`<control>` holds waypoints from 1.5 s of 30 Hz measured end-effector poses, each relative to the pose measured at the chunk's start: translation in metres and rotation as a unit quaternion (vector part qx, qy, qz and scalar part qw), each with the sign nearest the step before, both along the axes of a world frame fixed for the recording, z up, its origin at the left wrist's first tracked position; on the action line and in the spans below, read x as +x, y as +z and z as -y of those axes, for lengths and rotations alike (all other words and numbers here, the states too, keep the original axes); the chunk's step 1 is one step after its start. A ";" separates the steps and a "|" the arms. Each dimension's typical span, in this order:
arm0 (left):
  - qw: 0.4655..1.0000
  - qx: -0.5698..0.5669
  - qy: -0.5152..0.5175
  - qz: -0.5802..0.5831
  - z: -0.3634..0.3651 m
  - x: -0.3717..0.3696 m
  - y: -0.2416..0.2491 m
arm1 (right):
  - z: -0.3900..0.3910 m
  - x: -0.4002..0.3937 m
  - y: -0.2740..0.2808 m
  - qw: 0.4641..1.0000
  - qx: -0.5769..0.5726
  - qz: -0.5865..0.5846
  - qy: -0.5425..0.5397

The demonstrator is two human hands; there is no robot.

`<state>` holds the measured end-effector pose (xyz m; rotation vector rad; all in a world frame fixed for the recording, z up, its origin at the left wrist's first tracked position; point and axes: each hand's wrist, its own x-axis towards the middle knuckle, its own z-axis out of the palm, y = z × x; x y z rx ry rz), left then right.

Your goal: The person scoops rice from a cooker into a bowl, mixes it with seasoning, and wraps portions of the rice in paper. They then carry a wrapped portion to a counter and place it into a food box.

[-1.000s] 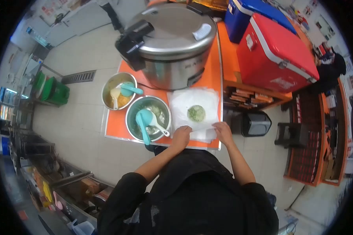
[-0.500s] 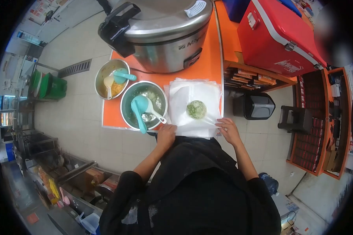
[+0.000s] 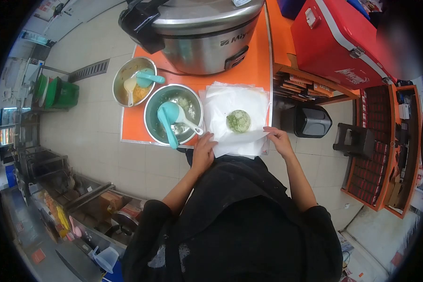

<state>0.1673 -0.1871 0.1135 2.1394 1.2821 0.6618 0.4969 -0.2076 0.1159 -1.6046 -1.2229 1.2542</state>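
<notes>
Seen from above, over dark-sleeved arms. Left hand [image 3: 203,149] at near-left corner of top white paper sheet [image 3: 230,105], fingers curled onto the lifted edge, pinching it as far as visible. Right hand [image 3: 279,139] at near-right corner of same sheet, fingers closed on the raised edge. Near edge of sheet folded up off the stack, toward the green rice ball [image 3: 238,121]. Rice ball sits approx. centre of sheet, btwn both hands and a bit beyond them, apart from both.

Paper stack lies on orange table [image 3: 254,70], near-right corner. Just left of stack: steel bowl [image 3: 151,113] w/ greenish rice, 1 teal scoop [image 3: 168,120] and 1 white spoon [image 3: 189,127] resting inside, handles over near rim. Further left, 2nd steel bowl [image 3: 122,80] w/ yellowish rice, also 1 teal scoop and 1 pale spoon in it. Behind both: large steel rice cooker [image 3: 197,28], black hinge on left side, lid shut. Right of table: red cooler box [image 3: 336,40] on a wooden shelf unit.
</notes>
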 end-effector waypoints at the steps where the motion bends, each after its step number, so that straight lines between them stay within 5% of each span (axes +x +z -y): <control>1: 1.000 -0.002 0.000 0.002 0.000 -0.001 0.000 | -0.001 0.002 -0.003 0.999 -0.019 -0.030 -0.022; 9: 0.977 -0.098 0.106 0.159 -0.014 0.007 -0.012 | -0.018 -0.015 0.000 0.983 -0.095 -0.099 -0.120; 15: 0.956 -0.188 0.193 0.112 -0.042 0.017 -0.027 | -0.044 -0.013 -0.025 0.977 -0.109 -0.117 -0.142; 22: 0.947 -0.099 0.245 0.181 -0.047 0.030 -0.027 | -0.015 -0.031 -0.015 0.975 -0.066 -0.120 -0.178; 27: 0.935 -0.177 0.265 0.155 -0.044 0.029 -0.035 | -0.004 -0.025 -0.015 0.976 -0.084 -0.131 -0.153; 29: 0.945 -0.085 0.272 0.160 -0.040 0.028 -0.034 | -0.006 -0.024 -0.012 0.974 -0.095 -0.126 -0.162; 36: 0.936 -0.106 0.278 0.190 -0.029 0.022 -0.019 | -0.012 -0.041 -0.027 0.983 -0.040 0.009 -0.178; 43: 0.944 -0.044 0.317 0.081 -0.034 0.026 -0.027 | -0.011 -0.042 -0.041 0.957 -0.041 0.198 -0.210; 45: 0.937 -0.053 0.331 0.096 -0.031 0.027 -0.029 | -0.010 -0.038 -0.035 0.962 -0.066 0.153 -0.215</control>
